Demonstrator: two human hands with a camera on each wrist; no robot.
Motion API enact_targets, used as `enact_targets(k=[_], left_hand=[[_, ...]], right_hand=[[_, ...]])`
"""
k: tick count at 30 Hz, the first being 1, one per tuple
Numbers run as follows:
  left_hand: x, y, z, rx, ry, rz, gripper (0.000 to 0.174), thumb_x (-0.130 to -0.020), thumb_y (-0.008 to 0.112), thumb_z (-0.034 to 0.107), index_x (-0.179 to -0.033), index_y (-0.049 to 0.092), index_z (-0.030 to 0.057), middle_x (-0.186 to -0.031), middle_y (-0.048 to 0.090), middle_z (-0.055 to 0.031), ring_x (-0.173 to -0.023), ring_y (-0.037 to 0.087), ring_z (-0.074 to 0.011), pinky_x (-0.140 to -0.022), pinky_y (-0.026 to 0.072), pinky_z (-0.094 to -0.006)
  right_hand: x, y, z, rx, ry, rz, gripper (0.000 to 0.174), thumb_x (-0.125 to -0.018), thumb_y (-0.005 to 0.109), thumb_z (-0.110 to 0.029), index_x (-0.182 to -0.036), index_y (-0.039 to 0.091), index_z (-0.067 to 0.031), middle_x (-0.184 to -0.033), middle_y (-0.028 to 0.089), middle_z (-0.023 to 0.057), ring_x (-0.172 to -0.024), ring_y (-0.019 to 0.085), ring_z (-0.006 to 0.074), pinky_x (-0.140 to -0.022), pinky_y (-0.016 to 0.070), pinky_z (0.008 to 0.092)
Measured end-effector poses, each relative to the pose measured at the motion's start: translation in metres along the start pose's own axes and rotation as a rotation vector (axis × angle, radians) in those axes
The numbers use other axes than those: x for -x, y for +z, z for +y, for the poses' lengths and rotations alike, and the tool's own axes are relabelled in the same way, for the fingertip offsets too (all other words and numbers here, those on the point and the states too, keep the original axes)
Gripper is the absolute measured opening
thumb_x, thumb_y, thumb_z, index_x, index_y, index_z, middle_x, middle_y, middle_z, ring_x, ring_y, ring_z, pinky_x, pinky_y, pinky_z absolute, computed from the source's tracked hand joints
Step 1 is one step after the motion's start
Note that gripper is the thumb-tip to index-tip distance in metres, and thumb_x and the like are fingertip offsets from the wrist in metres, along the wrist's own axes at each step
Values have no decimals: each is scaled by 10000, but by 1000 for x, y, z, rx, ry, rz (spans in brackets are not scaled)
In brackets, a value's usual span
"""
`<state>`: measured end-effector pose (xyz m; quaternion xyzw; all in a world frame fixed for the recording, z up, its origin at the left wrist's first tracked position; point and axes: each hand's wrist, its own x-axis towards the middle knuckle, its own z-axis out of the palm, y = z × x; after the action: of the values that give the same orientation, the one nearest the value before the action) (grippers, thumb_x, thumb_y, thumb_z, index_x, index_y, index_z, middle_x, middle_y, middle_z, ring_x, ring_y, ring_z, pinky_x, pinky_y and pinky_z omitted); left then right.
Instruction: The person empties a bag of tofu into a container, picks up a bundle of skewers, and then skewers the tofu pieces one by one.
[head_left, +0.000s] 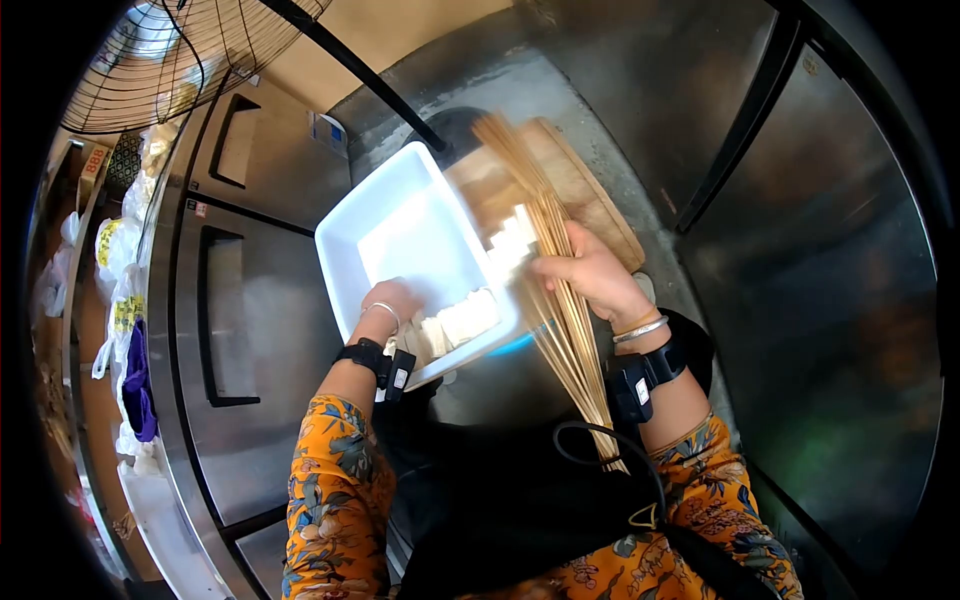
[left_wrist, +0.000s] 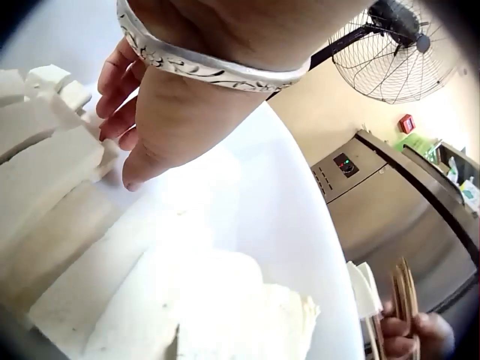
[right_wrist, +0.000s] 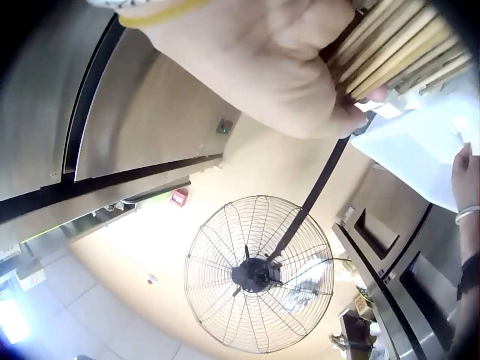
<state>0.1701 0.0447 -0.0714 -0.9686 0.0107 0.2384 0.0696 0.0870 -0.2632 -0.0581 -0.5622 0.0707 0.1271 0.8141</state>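
Observation:
A white tub (head_left: 345, 225) holds white blocks (head_left: 468, 318) along its near end. My left hand (head_left: 393, 300) reaches inside it; in the left wrist view the fingers of this left hand (left_wrist: 161, 112) bend down beside the white blocks (left_wrist: 45, 161), and whether they touch one is unclear. My right hand (head_left: 600, 278) grips a bundle of thin wooden sticks (head_left: 570, 330) to the right of the tub. White pieces (head_left: 512, 240) sit at the sticks beside the right thumb. The right wrist view shows the right hand (right_wrist: 277, 71) curled round the sticks (right_wrist: 397, 49).
A wooden board (head_left: 600, 205) lies beyond the right hand, partly behind the sticks. Steel cabinets (head_left: 265, 310) stand at the left, with a wire fan (head_left: 190, 60) at the upper left. Another steel surface (head_left: 830, 270) rises at the right. Bags (head_left: 125, 260) hang at far left.

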Motion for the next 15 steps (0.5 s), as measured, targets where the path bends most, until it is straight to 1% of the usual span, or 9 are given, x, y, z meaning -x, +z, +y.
enact_targets(k=[1, 4, 7, 8, 10, 11, 14, 15], left_hand=[[-2, 5, -2, -25, 8, 3, 280, -734, 676, 330, -819, 608, 73, -871, 659, -128, -829, 628, -294, -760, 487, -352], [6, 2, 6, -26, -8, -77, 317, -758, 621, 267, -995, 658, 58, -1073, 640, -157, -992, 610, -322, -855, 487, -371], [-8, 21, -9, 155, 101, 26, 315, -725, 664, 233, -976, 636, 44, -976, 658, -143, -912, 639, -286, -820, 498, -354], [-17, 26, -14, 328, 133, 81, 284, -735, 659, 208, -968, 630, 48, -933, 654, -129, -894, 640, -265, -803, 502, -344], [-20, 18, -10, 673, 195, 189, 224, -756, 649, 159, -952, 617, 55, -848, 647, -103, -859, 643, -224, -768, 509, -325], [-17, 14, -10, 1185, 102, 20, 164, -819, 608, 93, -983, 604, 80, -870, 617, -55, -870, 621, -170, -769, 518, -299], [7, -21, 15, 1876, 131, -92, 210, -866, 560, 41, -1067, 581, 98, -951, 596, -32, -899, 611, -178, -800, 528, -312], [11, -28, 21, 1952, 143, -114, 264, -878, 563, 51, -1138, 558, 93, -1011, 582, -27, -911, 608, -174, -837, 527, -322]], right_hand=[[-1, 0, 1, -20, 22, 6, 327, -795, 623, -33, -1090, 489, 7, -811, 547, 6, -634, 537, 75, -587, 468, 214], [4, -1, -6, -114, -1, -65, 291, -786, 621, -28, -1055, 512, 0, -808, 562, 7, -645, 548, 78, -600, 471, 213], [2, -3, -5, -129, -5, -79, 305, -767, 620, 8, -1060, 536, -2, -841, 593, 17, -686, 575, 85, -635, 486, 215], [1, -5, -4, -154, -10, -85, 315, -765, 622, 15, -1068, 539, -4, -855, 601, 21, -705, 583, 88, -647, 491, 217], [-1, -5, 1, -204, -20, -101, 335, -760, 626, 28, -1083, 547, -8, -885, 618, 29, -743, 600, 94, -672, 501, 222], [-1, -5, 1, -196, -13, -79, 362, -759, 638, 37, -1106, 543, -8, -914, 626, 31, -778, 611, 104, -710, 511, 235], [-7, -12, 11, -157, -39, -129, 488, -775, 657, -58, -1224, 483, 16, -1081, 602, 94, -936, 585, 142, -779, 499, 275], [-7, -11, 11, -167, -41, -129, 520, -772, 663, -62, -1246, 465, 19, -1098, 596, 97, -958, 579, 149, -802, 493, 281]])
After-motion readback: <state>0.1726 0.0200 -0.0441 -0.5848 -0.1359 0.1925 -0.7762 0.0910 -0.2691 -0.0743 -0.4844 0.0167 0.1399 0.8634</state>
